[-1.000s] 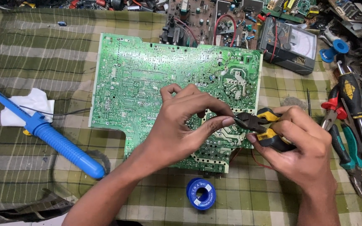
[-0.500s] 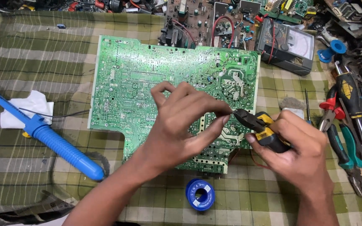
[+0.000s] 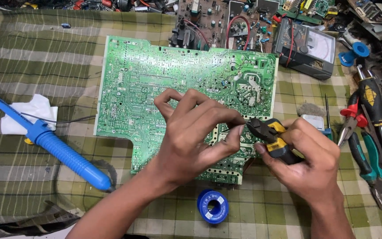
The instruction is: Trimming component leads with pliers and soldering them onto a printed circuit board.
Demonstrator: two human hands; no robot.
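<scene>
A blue desoldering pump (image 3: pixel 51 146) lies at the worktop's left. The green circuit board (image 3: pixel 155 84) sits mid-worktop. The left hand (image 3: pixel 191 137) rests on it, fingers pinched narrow at the cutter tip. The right hand (image 3: pixel 310 159) has its grip closed around yellow-handled cutters (image 3: pixel 270 137). Pliers (image 3: pixel 363 146) lie far right.

Single head view, looking steeply down, close over green circuit board (image 3: pixel 164 84) on checked cloth (image 3: pixel 45 186)

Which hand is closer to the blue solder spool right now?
Right, though only narrowly. The right hand, holding the cutters, sits just up and to the right of the blue solder spool. The left hand rests on the circuit board, directly above it.
</scene>
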